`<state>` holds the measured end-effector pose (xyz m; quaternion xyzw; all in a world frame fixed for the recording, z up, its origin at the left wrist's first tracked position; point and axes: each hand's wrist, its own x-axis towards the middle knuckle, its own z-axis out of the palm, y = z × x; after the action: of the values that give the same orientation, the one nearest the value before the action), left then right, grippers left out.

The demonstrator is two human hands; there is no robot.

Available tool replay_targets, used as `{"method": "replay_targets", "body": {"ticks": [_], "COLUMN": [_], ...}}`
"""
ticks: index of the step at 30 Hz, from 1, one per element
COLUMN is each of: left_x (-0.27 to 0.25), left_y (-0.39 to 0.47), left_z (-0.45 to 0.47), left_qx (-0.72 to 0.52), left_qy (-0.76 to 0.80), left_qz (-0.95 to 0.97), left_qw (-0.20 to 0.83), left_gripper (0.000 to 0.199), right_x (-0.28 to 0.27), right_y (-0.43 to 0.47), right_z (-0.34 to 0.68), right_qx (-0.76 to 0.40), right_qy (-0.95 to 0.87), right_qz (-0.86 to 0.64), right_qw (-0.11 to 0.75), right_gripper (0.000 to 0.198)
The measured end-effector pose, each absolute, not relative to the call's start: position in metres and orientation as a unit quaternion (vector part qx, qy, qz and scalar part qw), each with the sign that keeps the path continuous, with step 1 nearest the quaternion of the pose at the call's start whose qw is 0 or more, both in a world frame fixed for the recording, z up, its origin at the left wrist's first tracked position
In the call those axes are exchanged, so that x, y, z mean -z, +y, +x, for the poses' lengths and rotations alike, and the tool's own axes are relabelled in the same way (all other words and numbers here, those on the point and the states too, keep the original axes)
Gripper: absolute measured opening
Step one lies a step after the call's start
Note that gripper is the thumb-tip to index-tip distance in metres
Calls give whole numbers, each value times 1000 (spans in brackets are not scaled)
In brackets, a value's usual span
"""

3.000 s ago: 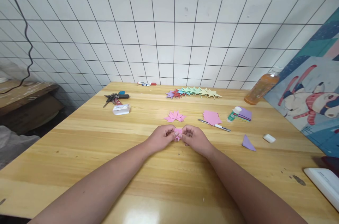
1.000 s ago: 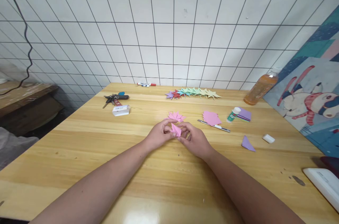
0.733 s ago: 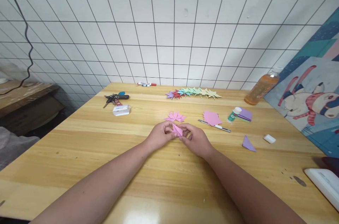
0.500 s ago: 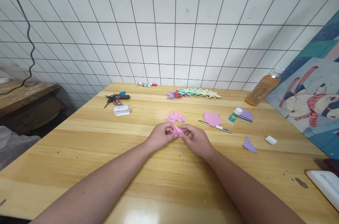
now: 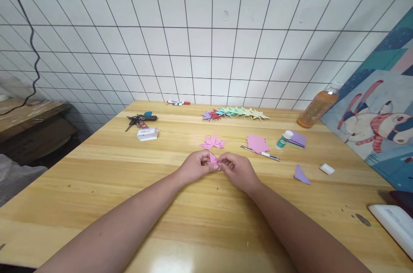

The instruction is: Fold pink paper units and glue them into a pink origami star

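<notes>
At the middle of the wooden table [image 5: 193, 221], the left hand [image 5: 194, 166] and right hand [image 5: 238, 170] pinch a small piece of pink paper [image 5: 213, 159] between their fingertips, both grips narrow. The step in hand looks like shaping a fold; the next move seems to call for steadying one side while lining up and pressing the other. From the hands, a pink paper fan [image 5: 213, 141] lies near at twelve o'clock, pink sheets [image 5: 257, 143] at two.

A white wall [image 5: 200, 43] lined with a dark grid rises behind the pale wooden bench [image 5: 129, 204], whose near edge catches a bright reflection. At left, a black cable [image 5: 32, 34] hangs over a brown table [image 5: 35, 111]; at right slants a colourful picture panel [image 5: 380, 109].
</notes>
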<state>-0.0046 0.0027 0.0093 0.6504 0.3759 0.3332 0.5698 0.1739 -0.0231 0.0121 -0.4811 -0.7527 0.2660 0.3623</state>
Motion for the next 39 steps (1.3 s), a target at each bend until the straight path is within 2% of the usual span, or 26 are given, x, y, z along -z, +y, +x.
{"method": "replay_targets", "body": {"ticks": [5,12,17,22,27,33,39], "left_x": [-7,-7,-7,-11,-10,0,-2], "left_y": [2,2,1,-1,0,5,5], "left_z": [-3,-4,-5,-5,-6,-6,-5], "left_qx": [-342,-327,-314,-290,-302,-356,-368], "left_qy": [381,392,402,373,379,417,414], "left_qz": [665,708,721,724,690,669,679], "left_qw": [544,488,469,502,538,502,482], "left_gripper": [28,24,23,26,27,26,25], "right_x": [-12,-10,-13,-13,-14,-12,-9], "right_y": [-22,-19,-19,-20,-20,-19,-19], "right_z": [171,168,171,172,170,169,168], "right_qx": [-298,-393,-397,-394,-439,-442,-423], "right_qy": [-731,-667,-680,-687,-662,-642,-672], "right_qz": [-486,-510,-493,-489,-477,-492,-492], "right_qw": [374,375,372,366,377,388,358], "right_gripper": [8,11,11,12,13,17,16]}}
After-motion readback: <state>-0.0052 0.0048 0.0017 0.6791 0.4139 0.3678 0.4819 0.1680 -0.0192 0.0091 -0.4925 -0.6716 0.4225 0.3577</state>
